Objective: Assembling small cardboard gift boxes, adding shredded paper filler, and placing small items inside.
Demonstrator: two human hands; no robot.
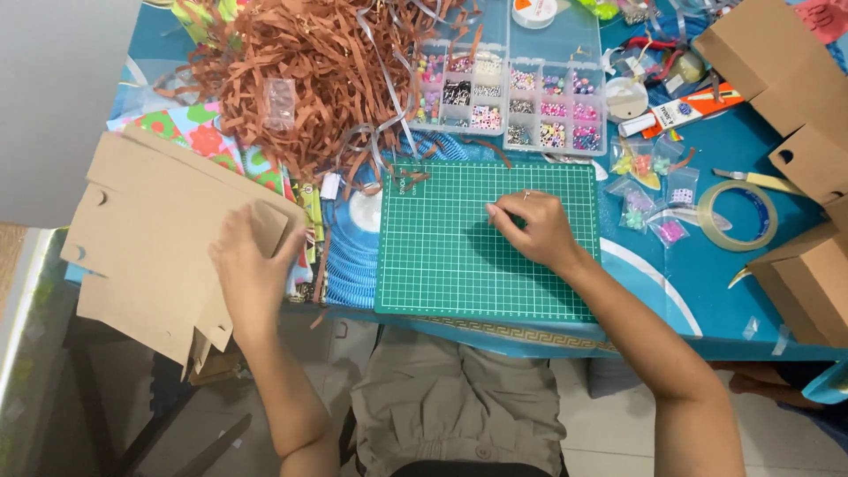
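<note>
My left hand (252, 269) lies flat on a stack of flat brown cardboard sheets (150, 238) that overhangs the table's left edge, fingers on a folded flap. My right hand (534, 230) rests on the green cutting mat (450, 256) near its upper right area, fingers curled with the tips pressed to the mat. Whether it pinches something small is hidden by the fingers.
Brown shredded paper (318, 71) is heaped at the back. A clear compartment box of beads (512, 102) stands behind the mat. Small bead bags (654, 194), a tape roll (738, 216), a cutter (760, 181) and brown cardboard boxes (795, 97) lie on the right.
</note>
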